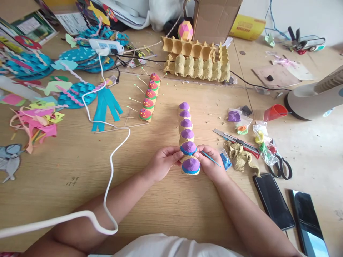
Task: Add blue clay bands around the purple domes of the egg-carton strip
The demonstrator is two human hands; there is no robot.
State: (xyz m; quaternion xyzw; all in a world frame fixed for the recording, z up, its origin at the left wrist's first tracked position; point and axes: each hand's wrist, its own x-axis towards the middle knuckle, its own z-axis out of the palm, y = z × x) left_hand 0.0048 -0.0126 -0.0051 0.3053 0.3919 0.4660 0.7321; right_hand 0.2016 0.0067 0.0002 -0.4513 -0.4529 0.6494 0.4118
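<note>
A strip of egg-carton cups [187, 135] lies lengthwise in front of me, its several domes topped with purple clay. Blue bands run around the base of the two nearest domes. My left hand [162, 163] pinches the left side of the strip at the second-nearest cup. On the opposite side, my right hand [212, 165] has thumb and fingers closed against the same cup. From its fingers a thin blue strip [212, 159] sticks out to the right; I cannot tell whether it is clay or a tool.
A red-and-green decorated carton strip [148, 101] stands at the back left. To the right lie a utility knife [235, 141], clay bags [239, 123], scissors [281, 167] and two phones [273, 201]. A white cable [109, 171] crosses the left; egg cartons [198, 66] sit behind.
</note>
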